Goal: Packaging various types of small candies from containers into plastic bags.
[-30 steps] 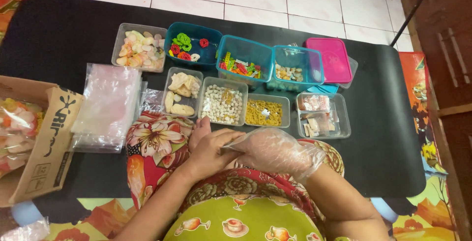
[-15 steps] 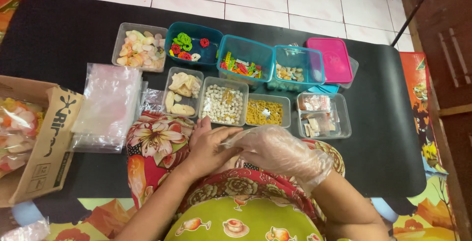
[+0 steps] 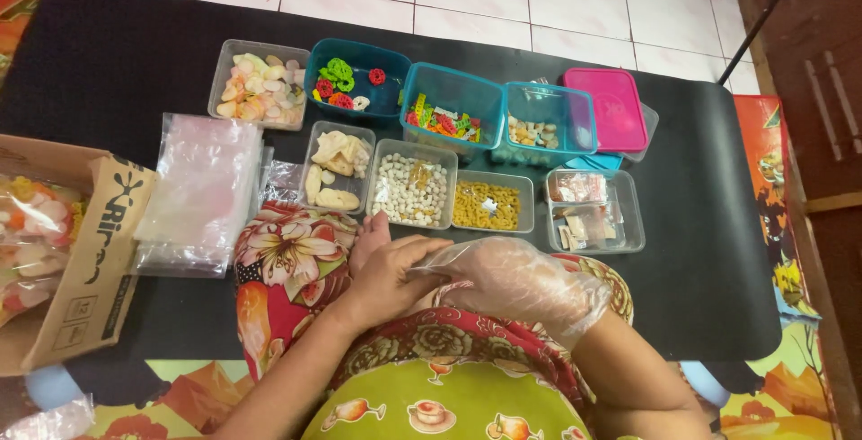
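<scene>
now left hand [image 3: 386,269] fingers pinch right hand's [image 3: 512,283] plastic glove [image 3: 539,301].

Snack tubs [image 3: 413,190] crowding just ahead, plastic bag stack [image 3: 202,190] left, bare black mat [image 3: 709,260] right

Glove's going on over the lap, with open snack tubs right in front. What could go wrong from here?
1. The left hand is tugging the thin plastic glove on the right hand; a hard pull could tear it.
2. Both hands sit close to the open tub of white pellets; a slipping hand might knock it.
3. The stack of clear bags lies loose and could slide if brushed.
</scene>
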